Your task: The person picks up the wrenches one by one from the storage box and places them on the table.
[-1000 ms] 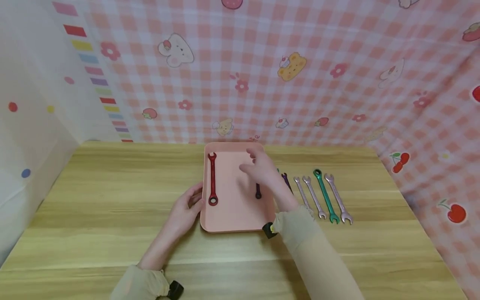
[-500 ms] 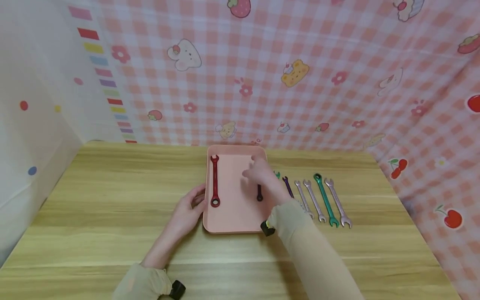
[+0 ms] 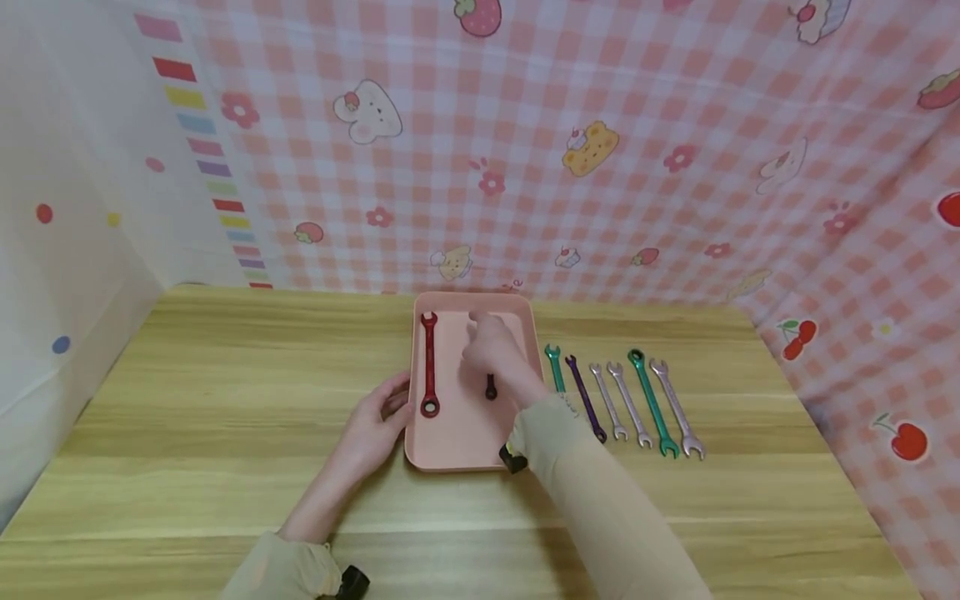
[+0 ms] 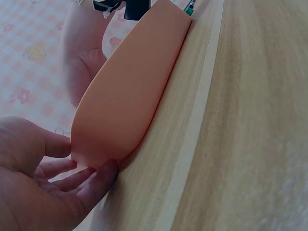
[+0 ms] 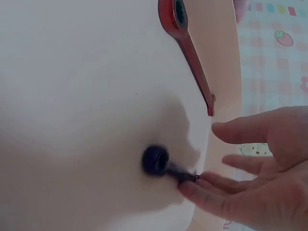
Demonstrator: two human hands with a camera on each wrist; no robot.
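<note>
A pink tray (image 3: pixel 457 450) lies on the wooden table. My left hand (image 3: pixel 378 423) rests its fingertips against the outside of the tray's left side; the left wrist view shows them by the corner. Inside, a red wrench (image 3: pixel 429 367) lies along the left wall. My right hand (image 3: pixel 495 348) is over the middle of the tray, fingers extended and thumb apart. In the right wrist view its fingers touch a dark purple wrench (image 5: pixel 155 161), whose ring end sticks out. The hand hides most of this wrench in the head view.
On the table right of the tray lies a row of several wrenches: a green wrench (image 3: pixel 553 365) partly behind the sleeve, a purple wrench (image 3: pixel 585 398), silver ones and a longer green wrench (image 3: pixel 652 404). A checked pink cloth (image 3: pixel 480 125) hangs behind the table.
The right hand has moved left across the tray, and the dark purple wrench has shifted left with it, away from the right wall. The left hand stays against the tray.
</note>
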